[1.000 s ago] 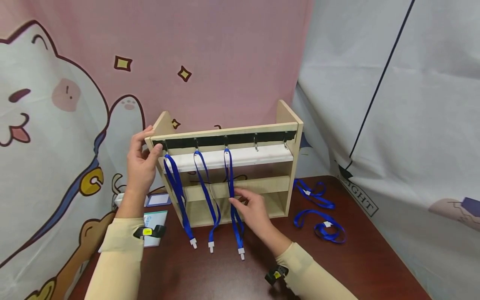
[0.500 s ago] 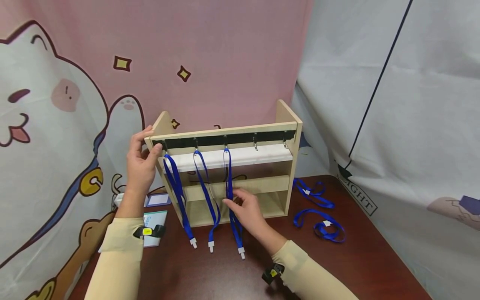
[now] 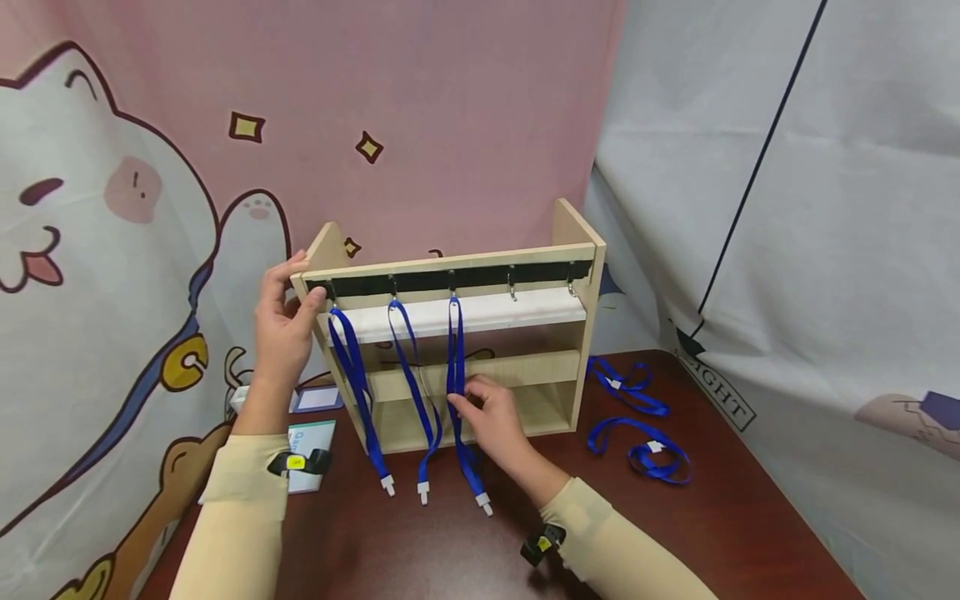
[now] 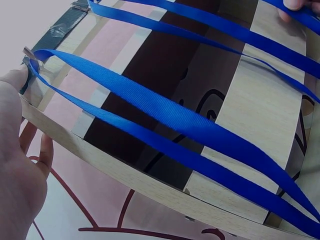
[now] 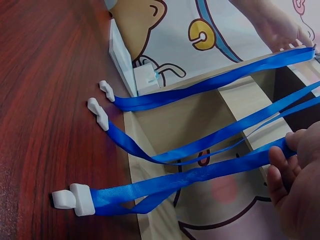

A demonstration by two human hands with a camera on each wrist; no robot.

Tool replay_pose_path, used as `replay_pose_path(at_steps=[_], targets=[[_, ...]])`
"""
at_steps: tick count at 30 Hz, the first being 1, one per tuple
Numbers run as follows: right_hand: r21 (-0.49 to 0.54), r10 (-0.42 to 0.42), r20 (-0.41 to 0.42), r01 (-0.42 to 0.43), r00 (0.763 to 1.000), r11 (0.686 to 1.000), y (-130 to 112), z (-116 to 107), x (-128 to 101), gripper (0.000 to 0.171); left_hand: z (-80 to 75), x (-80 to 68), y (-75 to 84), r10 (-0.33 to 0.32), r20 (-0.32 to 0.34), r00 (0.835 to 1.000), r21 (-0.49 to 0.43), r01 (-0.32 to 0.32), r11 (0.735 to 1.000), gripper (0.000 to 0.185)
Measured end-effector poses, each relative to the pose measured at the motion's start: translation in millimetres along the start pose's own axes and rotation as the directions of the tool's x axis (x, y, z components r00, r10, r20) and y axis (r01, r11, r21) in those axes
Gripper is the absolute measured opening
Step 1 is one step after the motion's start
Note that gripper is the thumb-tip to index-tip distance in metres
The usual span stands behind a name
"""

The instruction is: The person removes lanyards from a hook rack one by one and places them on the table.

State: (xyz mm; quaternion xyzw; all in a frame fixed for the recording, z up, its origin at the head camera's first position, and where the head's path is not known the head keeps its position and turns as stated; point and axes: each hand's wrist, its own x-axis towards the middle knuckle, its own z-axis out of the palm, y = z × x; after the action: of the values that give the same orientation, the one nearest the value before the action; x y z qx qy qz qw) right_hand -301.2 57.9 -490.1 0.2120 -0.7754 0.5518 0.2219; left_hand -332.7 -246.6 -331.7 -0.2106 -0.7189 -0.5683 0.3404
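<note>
- Pinching blue lanyard in right fingers, six o'clock below middle hook!
- Clasping wooden rack at ten o'clock with left fingers.
- Could unhook if lifted, or tip the rack if yanked.

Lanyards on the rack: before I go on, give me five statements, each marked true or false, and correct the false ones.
1. The left hand grips the rack. True.
2. The right hand pinches the lanyard on the middle hook. True.
3. No hook is bare. False: the two rightmost hooks are.
4. Every lanyard hangs on a hook. False: two loose lanyards lie on the table, right of the rack.
5. The hanging lanyards end in white clips. True.
</note>
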Motion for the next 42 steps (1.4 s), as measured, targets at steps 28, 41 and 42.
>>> replay_pose_path(at_steps=[28, 41, 42], targets=[[0.107, -0.024, 0.055, 0.018, 0.998, 0.994, -34.3, -34.8, 19.6, 0.009, 0.7, -0.5, -3.1, -0.003, -0.002, 1.000, 0.015, 0.003, 1.000, 0.043], [0.048, -0.095, 0.046, 0.093, 0.994, 0.994, -68.2, -54.2, 33.3, 0.014, 1.0, 1.3, -5.2, 0.028, -0.007, 1.000, -0.004, -0.028, 1.000, 0.043], [0.038, -0.102, 0.044, 0.100, 0.994, 0.994, -69.9, -55.3, 33.6, 0.016, 1.0, 1.5, -5.4, 0.032, -0.006, 0.999, -0.007, -0.032, 0.999, 0.043]])
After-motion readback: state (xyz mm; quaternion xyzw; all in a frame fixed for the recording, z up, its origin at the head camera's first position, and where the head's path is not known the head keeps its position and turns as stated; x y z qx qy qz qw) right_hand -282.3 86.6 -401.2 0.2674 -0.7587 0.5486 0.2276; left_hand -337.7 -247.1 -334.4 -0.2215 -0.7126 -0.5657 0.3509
